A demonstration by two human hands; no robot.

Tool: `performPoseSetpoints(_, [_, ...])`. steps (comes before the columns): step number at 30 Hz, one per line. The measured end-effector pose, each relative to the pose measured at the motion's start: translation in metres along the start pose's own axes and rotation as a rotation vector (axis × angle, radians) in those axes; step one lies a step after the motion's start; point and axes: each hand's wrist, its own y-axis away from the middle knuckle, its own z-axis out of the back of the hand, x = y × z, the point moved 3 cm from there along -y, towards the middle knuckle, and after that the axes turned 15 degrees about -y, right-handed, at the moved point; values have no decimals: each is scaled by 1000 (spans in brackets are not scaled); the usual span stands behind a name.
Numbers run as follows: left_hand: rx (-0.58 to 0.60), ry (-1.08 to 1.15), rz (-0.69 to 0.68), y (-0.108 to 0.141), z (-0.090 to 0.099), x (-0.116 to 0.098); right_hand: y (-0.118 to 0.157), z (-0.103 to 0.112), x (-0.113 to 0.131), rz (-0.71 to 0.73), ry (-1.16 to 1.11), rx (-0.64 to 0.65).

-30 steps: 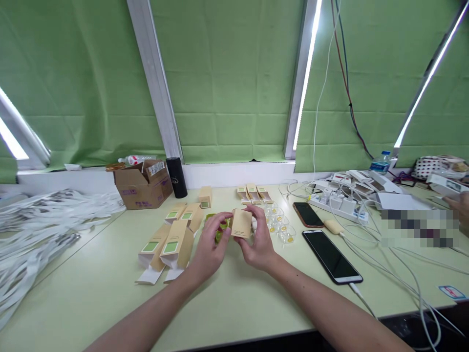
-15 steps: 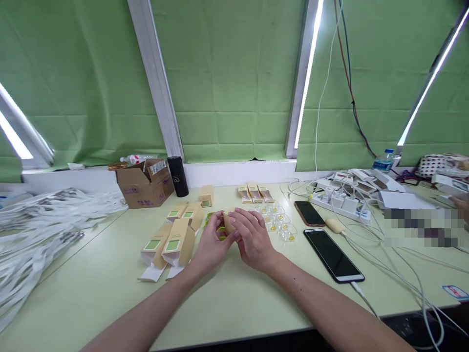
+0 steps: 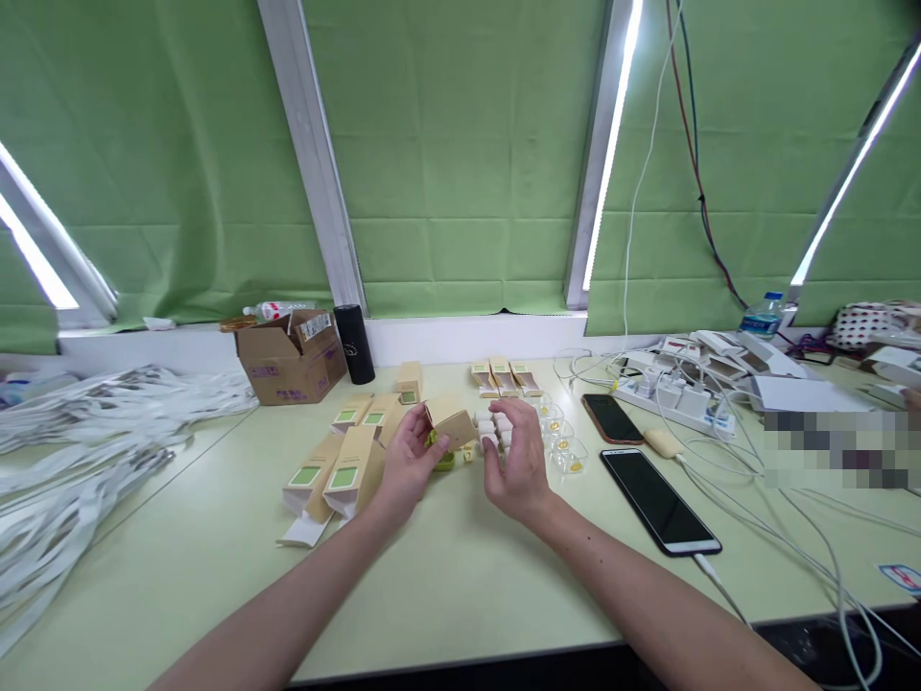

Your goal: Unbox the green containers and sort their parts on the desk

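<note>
My left hand [image 3: 409,463] is closed on a small kraft cardboard box [image 3: 456,429], tilted above the table. To its right, my right hand [image 3: 519,465] is open, thumb and fingers apart with nothing between them. It is beside a cluster of small white blocks [image 3: 486,428], which it partly hides. Green pieces [image 3: 444,463] lie below the held box, partly covered by my left hand. On the left stand several kraft boxes with green windows [image 3: 352,472], some with white flaps out. Clear plastic pieces with yellow centres [image 3: 565,447] lie right of my right hand.
Three small boxes [image 3: 505,376] and a single one [image 3: 410,382] stand farther back. Two phones [image 3: 658,499] and tangled white cables with a power strip [image 3: 676,395] occupy the right. At left are white straps [image 3: 107,432], a brown carton [image 3: 292,365] and a black cylinder [image 3: 354,345].
My right hand has come off the box and moved right, opening toward the white blocks. My left hand keeps the box, which now shows more plainly. The view has shifted slightly.
</note>
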Motion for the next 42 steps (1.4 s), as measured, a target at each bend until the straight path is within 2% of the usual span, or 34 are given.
performPoseSetpoints(4, [-18, -145, -139, 2, 2, 2, 1, -1, 6, 31, -15, 34])
performPoseSetpoints(7, [-34, -357, -241, 7, 2, 0, 3, -3, 10, 39, -16, 65])
performPoseSetpoints(13, [-116, -808, -665, 16, -1, -11, 3, -5, 13, 6, -46, 95])
performPoseSetpoints(15, [-118, -886, -723, 18, -2, -13, 3, -6, 13, -17, -56, 107])
performPoseSetpoints(27, [-110, -985, -738, 19, -5, -13, 5, -11, 10, -94, -103, 174])
performPoseSetpoints(35, [-111, -1077, -797, 20, -4, -16, 11, -13, 7, -110, -85, 199])
performPoseSetpoints(42, [-75, -1098, -788, 20, -7, -15, 11, -16, 4, -124, -89, 172])
